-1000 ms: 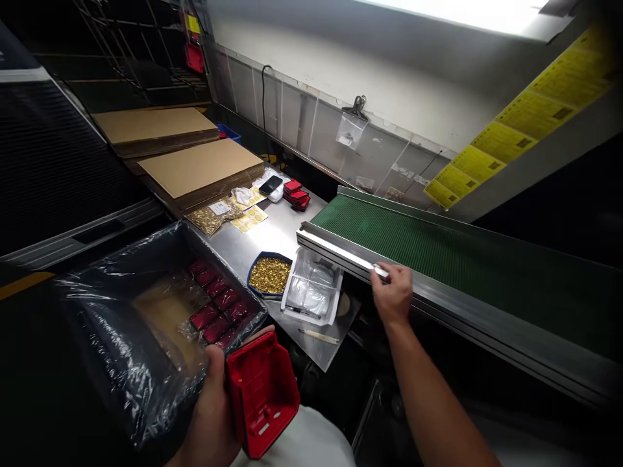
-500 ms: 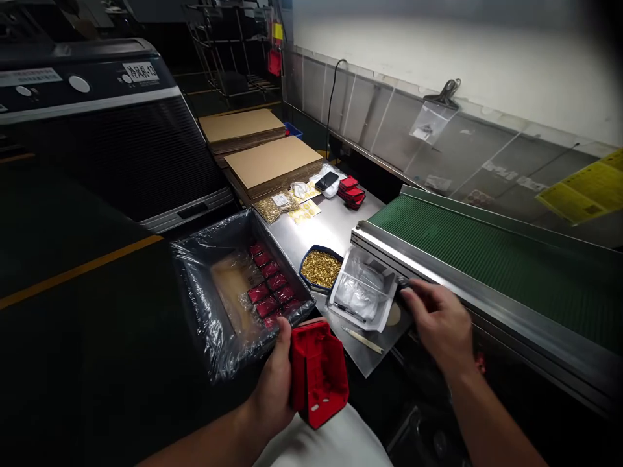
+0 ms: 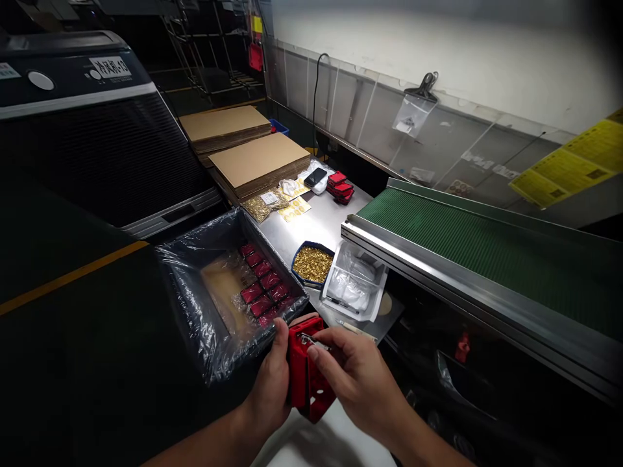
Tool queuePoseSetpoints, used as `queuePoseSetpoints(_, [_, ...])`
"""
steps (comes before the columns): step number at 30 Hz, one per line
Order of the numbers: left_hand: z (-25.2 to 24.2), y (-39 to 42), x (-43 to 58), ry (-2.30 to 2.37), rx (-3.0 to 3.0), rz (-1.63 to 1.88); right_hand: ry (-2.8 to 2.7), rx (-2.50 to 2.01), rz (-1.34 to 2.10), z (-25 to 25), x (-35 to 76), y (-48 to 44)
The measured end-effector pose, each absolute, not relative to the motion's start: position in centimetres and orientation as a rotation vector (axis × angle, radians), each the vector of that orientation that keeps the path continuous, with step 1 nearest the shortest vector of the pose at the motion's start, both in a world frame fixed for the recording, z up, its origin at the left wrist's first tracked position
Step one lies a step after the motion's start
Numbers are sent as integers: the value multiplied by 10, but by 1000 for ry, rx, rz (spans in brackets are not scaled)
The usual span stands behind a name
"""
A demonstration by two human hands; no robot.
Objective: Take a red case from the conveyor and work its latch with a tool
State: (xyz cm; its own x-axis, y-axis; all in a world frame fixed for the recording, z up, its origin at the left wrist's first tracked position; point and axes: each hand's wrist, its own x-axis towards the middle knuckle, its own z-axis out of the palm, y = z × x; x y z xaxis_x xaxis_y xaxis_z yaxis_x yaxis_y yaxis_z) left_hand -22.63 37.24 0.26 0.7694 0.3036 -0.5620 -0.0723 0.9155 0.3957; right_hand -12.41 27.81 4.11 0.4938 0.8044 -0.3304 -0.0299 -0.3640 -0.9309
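My left hand point(image 3: 273, 381) grips a red plastic housing point(image 3: 305, 383) from its left side, low in the middle of the view above my lap. My right hand point(image 3: 351, 373) pinches a small silvery metal part point(image 3: 311, 341) at the housing's top edge. Just beyond the housing stands a box lined with a black plastic bag point(image 3: 195, 305). Rows of red parts point(image 3: 261, 290) lie inside that box.
On the steel table point(image 3: 316, 224) sit a blue tray of brass pieces point(image 3: 312, 263), a white tray with clear bags point(image 3: 354, 281), a small stack of red parts point(image 3: 339, 187), a phone point(image 3: 315, 176) and cardboard stacks point(image 3: 257, 162). A green conveyor belt point(image 3: 477, 250) runs right. A dark machine point(image 3: 92, 123) stands left.
My right hand left the conveyor's edge and came down to the red housing with a small metal part. My view swung left and down.
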Motion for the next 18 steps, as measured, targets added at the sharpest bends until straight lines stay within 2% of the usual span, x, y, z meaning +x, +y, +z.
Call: queuePoseSetpoints(18, [10, 362, -221, 585, 552, 144, -492, -1661, 1060, 34, -131, 259])
